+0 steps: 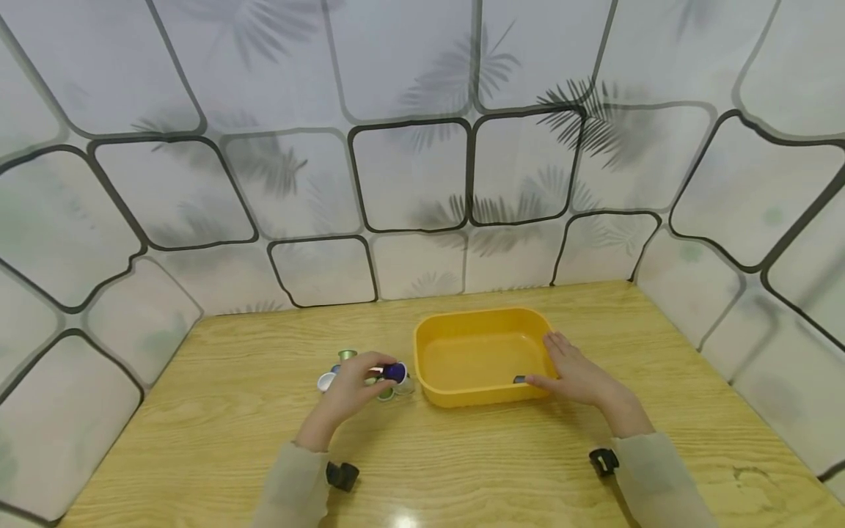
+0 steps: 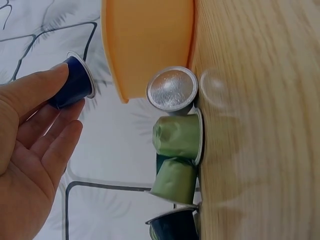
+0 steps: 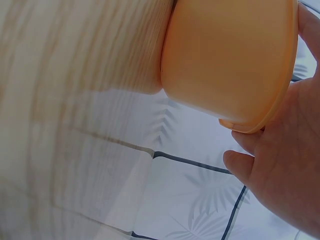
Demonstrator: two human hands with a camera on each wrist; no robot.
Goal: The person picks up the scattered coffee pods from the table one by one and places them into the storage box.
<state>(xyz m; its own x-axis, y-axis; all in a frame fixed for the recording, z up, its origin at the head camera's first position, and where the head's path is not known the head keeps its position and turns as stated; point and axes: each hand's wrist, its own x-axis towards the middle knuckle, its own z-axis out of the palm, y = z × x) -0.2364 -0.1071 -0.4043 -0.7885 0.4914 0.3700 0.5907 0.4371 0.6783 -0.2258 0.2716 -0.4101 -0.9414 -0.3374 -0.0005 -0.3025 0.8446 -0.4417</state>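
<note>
My left hand (image 1: 353, 385) pinches a dark blue coffee capsule (image 2: 75, 82) between thumb and fingertips, raised above the other capsules and just left of the yellow basin (image 1: 485, 396). Below it several capsules lie close together: a green capsule (image 2: 177, 135) on its side, another green capsule (image 2: 175, 180), a silver-lidded capsule (image 2: 172, 89) by the basin wall and a dark capsule (image 2: 175, 225). My right hand (image 1: 581, 374) holds the basin's right end, with the thumb over the near rim and fingers at the right rim. Inside, beside the thumb, a small dark object (image 1: 519, 379) shows in part.
The wooden table (image 1: 462, 469) runs back to a patterned curtain (image 1: 416, 176) at the rear and sides. A green capsule (image 1: 347, 355) and a white-rimmed capsule (image 1: 326, 381) sit at the pile's left, partly behind my left hand.
</note>
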